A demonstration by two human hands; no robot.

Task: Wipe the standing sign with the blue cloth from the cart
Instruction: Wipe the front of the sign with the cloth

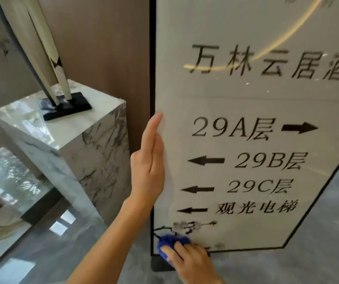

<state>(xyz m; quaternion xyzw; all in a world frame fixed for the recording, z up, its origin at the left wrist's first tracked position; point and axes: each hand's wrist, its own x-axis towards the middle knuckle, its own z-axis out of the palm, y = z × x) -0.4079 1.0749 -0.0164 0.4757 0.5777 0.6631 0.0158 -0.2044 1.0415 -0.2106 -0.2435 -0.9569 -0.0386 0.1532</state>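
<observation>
The right hand (187, 258) is pressing the bunched blue cloth (171, 241) against the standing sign's (246, 103) lower left corner, fingers spread over it, while the left hand (149, 160), its grip flat and empty, is bracing the sign's left edge, likely steadying it.

The standing sign (246, 103) runs past the top and right edges, and the right hand (187, 261) hides most of the blue cloth (171, 241).
</observation>
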